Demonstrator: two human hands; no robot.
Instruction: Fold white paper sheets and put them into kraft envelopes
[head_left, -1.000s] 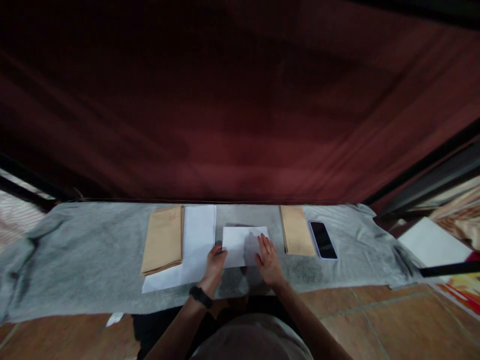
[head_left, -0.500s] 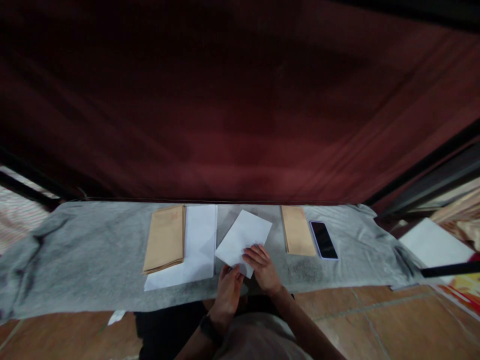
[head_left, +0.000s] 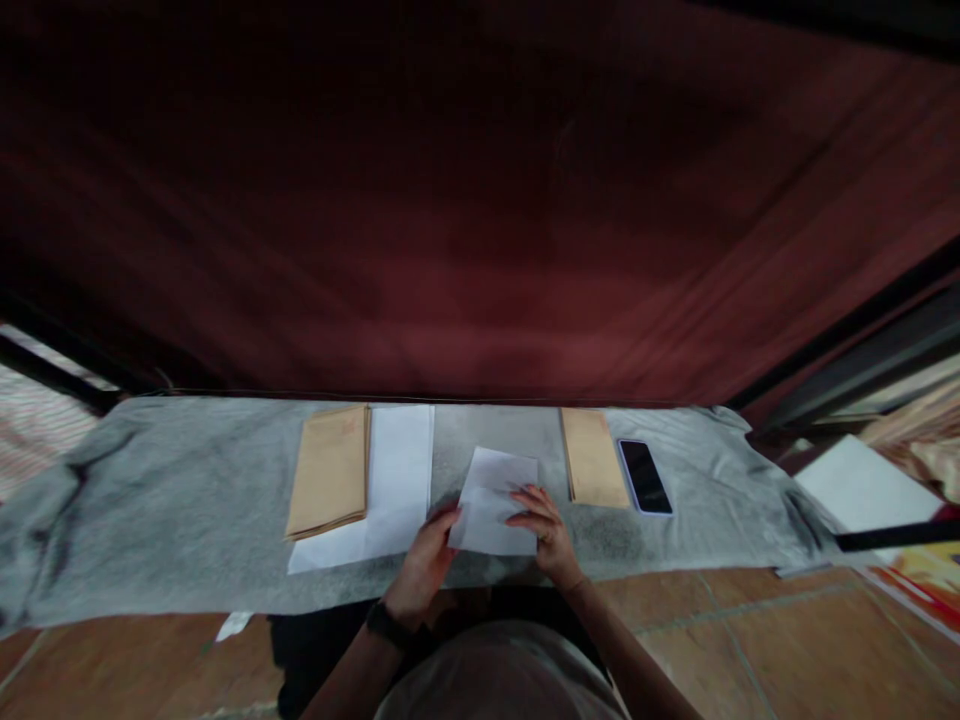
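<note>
Between my hands is a sheet of white paper [head_left: 491, 490], apparently folded, close to the front edge of the cloth-covered surface. My left hand [head_left: 427, 562] pinches its left edge, with the thumb on top and the other fingers underneath. At the right edge, my right hand [head_left: 549, 535] holds the paper with its fingers lying over the top face; its thumb is hidden. Left of the paper, a stack of brown envelopes [head_left: 328, 475] lies partly over large white sheets [head_left: 401, 480]. To the right are more brown envelopes [head_left: 595, 460].
A phone [head_left: 645, 477] lies right of the smaller envelope pile. Grey cloth [head_left: 187, 500] covers the long surface, with a dark red curtain [head_left: 480, 250] behind it. A white board-like thing [head_left: 866, 485] stands at the far right. A scrap [head_left: 234, 626] is on the tiled floor.
The paper has turned to lie straighter and come nearer to me. My left hand has moved from its bottom corner to its left edge; my right hand has shifted slightly right.
</note>
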